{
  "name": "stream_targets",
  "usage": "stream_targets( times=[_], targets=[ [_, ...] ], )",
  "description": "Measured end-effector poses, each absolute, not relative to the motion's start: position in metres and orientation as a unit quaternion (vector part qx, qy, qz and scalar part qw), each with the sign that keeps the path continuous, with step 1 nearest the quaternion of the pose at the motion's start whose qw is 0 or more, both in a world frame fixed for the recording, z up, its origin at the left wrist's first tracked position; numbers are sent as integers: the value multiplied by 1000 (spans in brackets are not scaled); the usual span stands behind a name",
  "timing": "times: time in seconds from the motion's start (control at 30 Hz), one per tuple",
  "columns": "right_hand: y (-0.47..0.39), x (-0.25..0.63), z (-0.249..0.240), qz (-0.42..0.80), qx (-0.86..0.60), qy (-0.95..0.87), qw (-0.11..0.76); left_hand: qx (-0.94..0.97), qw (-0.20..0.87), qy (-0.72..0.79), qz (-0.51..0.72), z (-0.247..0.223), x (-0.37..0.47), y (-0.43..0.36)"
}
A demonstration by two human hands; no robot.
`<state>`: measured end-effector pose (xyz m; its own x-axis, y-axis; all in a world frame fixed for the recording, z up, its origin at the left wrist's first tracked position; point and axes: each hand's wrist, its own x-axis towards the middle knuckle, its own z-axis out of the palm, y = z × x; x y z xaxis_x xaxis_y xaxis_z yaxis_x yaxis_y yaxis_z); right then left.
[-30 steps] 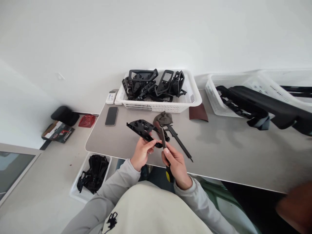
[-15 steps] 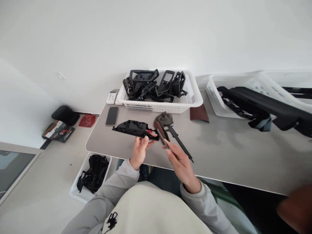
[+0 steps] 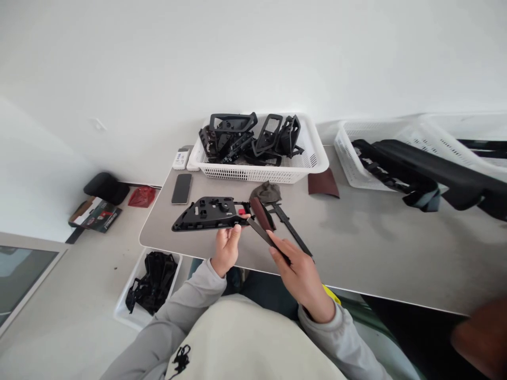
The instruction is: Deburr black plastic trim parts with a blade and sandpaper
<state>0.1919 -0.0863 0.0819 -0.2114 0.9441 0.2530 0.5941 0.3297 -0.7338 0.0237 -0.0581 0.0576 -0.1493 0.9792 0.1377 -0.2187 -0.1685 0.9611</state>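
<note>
My left hand [image 3: 227, 249] grips a black plastic trim part [image 3: 209, 214] by its near right edge, above the table. Ribs and clips show on its upturned face, with a small red spot near its right end. In my right hand [image 3: 300, 266] is a flat dark strip [image 3: 262, 231], held between thumb and fingers. Its far tip is at the right end of the trim part; whether they touch I cannot tell. Just beyond lie a rolled piece of brown sandpaper [image 3: 260, 214], a crumpled grey cloth [image 3: 267, 192] and a dark caliper [image 3: 292, 230].
A white basket [image 3: 253, 173] of black plastic parts stands at the back. Left of it lie a phone [image 3: 181, 189] and a small white device [image 3: 181, 159]. A brown sheet [image 3: 324, 184] and a second basket [image 3: 358, 177] are right. A white bin [image 3: 130, 318] sits below the table's left edge.
The trim part has tilted so its ribbed face shows more, and it has shifted slightly left. My right hand has turned the strip flatter, its tip now further left.
</note>
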Motion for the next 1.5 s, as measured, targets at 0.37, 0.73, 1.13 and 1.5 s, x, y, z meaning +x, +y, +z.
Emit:
stream_targets(
  times=[0.37, 0.73, 1.13, 1.5],
  targets=[
    [-85, 190, 81, 279, -504, -731, 367, 368, 519, 405, 657, 63, 26, -59],
    [-81, 193, 65, 426, -480, -623, 446, 284, 554, 379, 684, 67, 27, -56],
    [-67, 178, 62, 591, -424, -455, 514, 226, 696, 338, 591, 72, 30, -58],
    [-73, 175, 62, 573, -436, -476, 506, 189, 696, 349, 598, 70, 32, -55]
  ],
)
